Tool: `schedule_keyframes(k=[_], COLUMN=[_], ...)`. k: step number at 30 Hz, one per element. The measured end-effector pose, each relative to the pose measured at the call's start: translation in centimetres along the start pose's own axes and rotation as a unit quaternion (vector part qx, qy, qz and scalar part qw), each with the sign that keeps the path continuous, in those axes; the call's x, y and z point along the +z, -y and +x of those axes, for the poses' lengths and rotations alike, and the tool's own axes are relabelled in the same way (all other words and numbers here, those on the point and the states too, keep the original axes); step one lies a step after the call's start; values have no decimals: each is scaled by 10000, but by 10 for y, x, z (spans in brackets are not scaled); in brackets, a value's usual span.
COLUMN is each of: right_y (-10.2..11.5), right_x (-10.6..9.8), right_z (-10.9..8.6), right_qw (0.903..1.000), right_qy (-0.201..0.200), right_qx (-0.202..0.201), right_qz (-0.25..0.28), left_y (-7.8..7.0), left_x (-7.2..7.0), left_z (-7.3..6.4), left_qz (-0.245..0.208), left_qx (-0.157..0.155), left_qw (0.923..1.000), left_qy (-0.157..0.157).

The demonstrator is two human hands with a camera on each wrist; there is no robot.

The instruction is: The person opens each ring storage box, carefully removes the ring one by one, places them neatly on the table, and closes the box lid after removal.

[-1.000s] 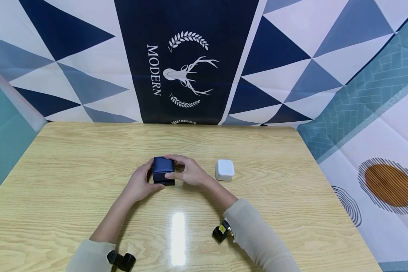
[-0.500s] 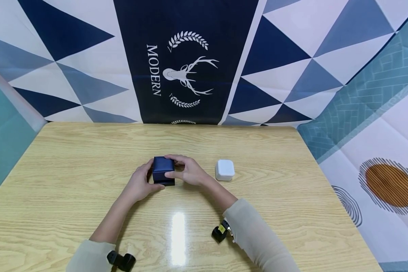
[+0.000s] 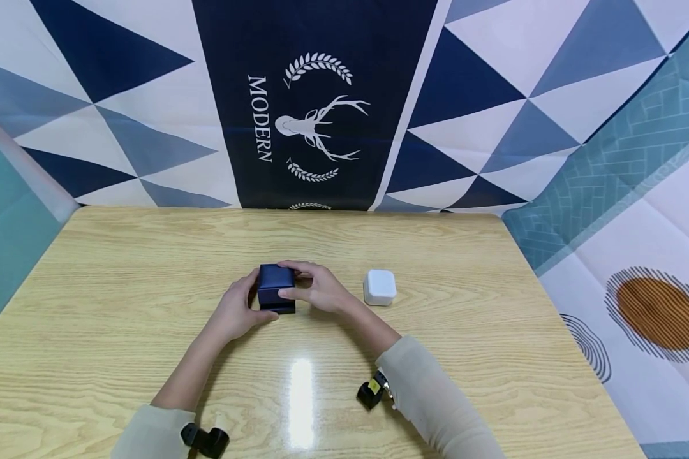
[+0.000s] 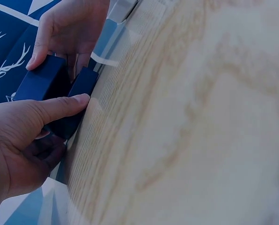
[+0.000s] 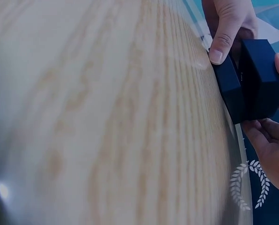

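Observation:
A small dark blue hinged box point(image 3: 275, 278) sits near the middle of the wooden table. Its lid point(image 5: 263, 77) stands partly raised, with a narrow gap above the base point(image 5: 229, 86) visible in the right wrist view. My left hand point(image 3: 235, 311) grips the base from the left, thumb point(image 4: 69, 107) along its front side. From the right, my right hand point(image 3: 321, 290) holds the lid between thumb and fingers. What the box has inside is hidden in every view.
To the right of my right hand stands a small white rounded cube point(image 3: 380, 287). The wooden table point(image 3: 149, 255) runs back to a patterned cloth backdrop point(image 3: 316, 127). A black camera is strapped at each wrist.

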State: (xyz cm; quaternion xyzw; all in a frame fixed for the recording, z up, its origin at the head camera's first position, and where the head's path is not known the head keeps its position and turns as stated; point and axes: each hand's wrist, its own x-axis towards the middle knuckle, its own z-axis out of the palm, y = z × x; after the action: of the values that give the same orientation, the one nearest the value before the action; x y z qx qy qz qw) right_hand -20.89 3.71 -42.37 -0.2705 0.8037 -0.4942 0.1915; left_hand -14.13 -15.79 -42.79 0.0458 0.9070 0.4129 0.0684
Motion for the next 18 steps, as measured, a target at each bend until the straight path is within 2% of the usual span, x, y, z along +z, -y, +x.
schedule_keyframes(k=[18], right_y=[1], right_x=[0], right_z=[1], right_qw=[9999], right_qy=[-31], right_qx=[109], right_qz=[123], left_y=[2], left_x=[1], left_z=[1], left_qz=[13], left_qx=[65], left_qw=[10000], left_qy=[-49])
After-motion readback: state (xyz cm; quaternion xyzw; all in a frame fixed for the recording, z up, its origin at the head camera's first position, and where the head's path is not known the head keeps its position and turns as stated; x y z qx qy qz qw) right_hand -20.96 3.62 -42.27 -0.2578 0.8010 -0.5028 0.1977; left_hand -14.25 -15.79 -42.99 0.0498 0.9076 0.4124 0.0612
